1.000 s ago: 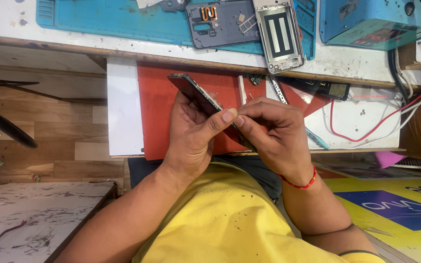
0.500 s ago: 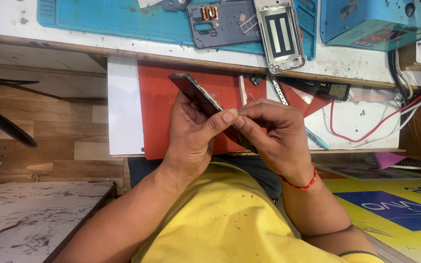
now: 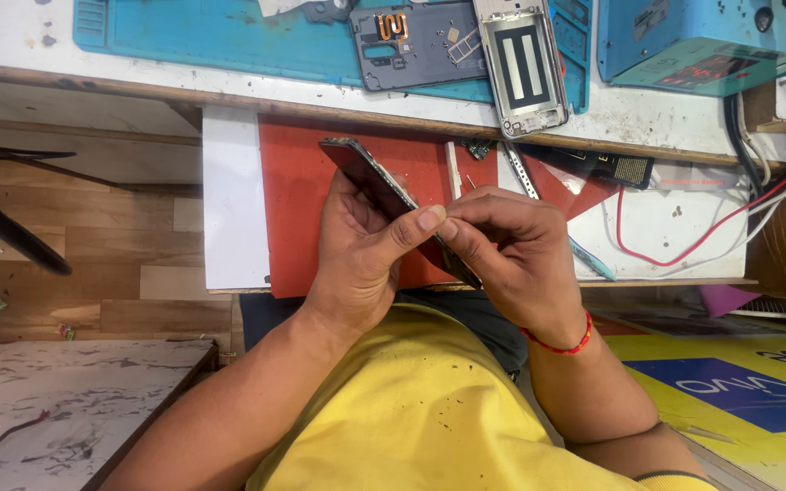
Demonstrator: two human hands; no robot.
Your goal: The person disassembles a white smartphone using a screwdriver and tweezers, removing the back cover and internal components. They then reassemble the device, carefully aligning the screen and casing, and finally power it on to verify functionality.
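My left hand (image 3: 364,250) grips a dark, thin phone panel (image 3: 366,173) edge-on, its top end tilted up and left over a red mat (image 3: 297,214). My left thumb lies across the panel's edge. My right hand (image 3: 511,255) pinches the same panel near its middle, thumb and forefinger meeting my left thumb tip. The lower end of the panel is hidden between my two hands. A red thread band circles my right wrist.
On the workbench above lie a blue work mat (image 3: 229,36), a grey phone back cover (image 3: 411,45), and a silver phone frame (image 3: 520,64). A blue device (image 3: 693,41) stands at right. Red and white wires (image 3: 684,236), tweezers (image 3: 520,173) and a pull-out white tray (image 3: 229,200) sit below.
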